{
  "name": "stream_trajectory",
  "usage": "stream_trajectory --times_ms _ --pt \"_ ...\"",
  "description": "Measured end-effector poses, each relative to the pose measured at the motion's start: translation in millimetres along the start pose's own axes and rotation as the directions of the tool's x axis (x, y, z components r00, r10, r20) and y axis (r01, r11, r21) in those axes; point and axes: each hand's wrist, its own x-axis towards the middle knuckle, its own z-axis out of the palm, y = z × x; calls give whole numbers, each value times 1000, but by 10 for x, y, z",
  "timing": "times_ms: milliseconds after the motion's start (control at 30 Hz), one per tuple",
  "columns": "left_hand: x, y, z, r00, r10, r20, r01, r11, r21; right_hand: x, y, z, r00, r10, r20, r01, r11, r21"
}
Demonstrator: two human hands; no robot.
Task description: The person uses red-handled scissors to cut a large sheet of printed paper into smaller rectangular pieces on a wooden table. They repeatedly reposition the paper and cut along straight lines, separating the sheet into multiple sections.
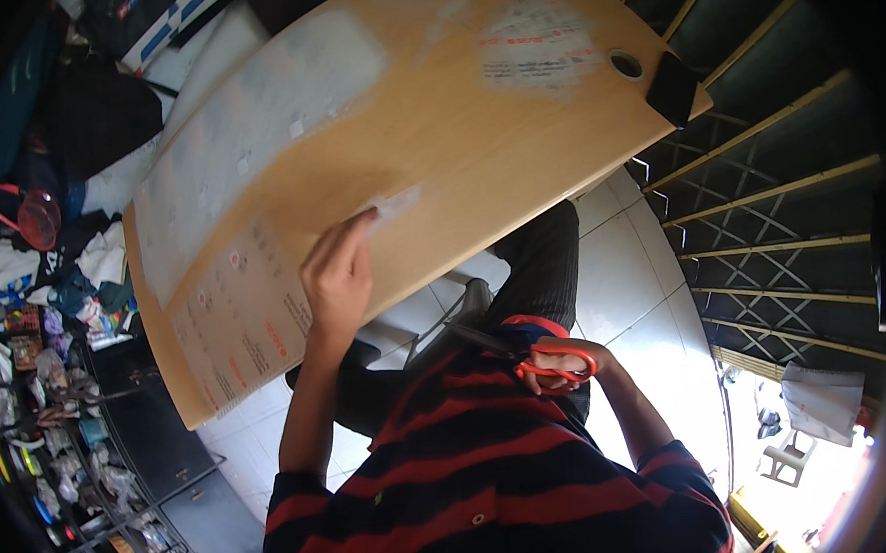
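My left hand [338, 277] is over the near part of a tan tabletop [479, 189]. Its thumb and forefinger are pinched together at one end of a short translucent strip [397, 201], which looks like clear tape. Close to my waist, my right hand [558, 363] grips a pair of scissors by the orange-red handles [579, 347]. The dark blades [481, 339] point left, above my lap. A long whitish translucent sheet [255, 136] covers the table's far left, with small pale pieces on it.
A tape roll [626, 64] and a black phone-like slab [672, 90] lie at the table's right corner. Printed film [239, 307] covers the near left corner. A crowded shelf [72, 466] stands at left, a folding metal gate [772, 249] at right. Pale tiles [628, 267] form the floor.
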Motion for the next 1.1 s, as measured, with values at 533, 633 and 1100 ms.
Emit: stream_trajectory --times_ms 533,633,1100 --pt "1957 292 2208 924 362 127 -365 931 4 584 453 -705 945 281 166 -315 918 240" --pt "1698 205 2586 925 188 329 -225 971 79 550 385 -679 965 250 81 -261 950 170" --pt "674 408 1140 942 -97 321 243 858 -453 547 548 -657 998 58 27 -63 965 255"
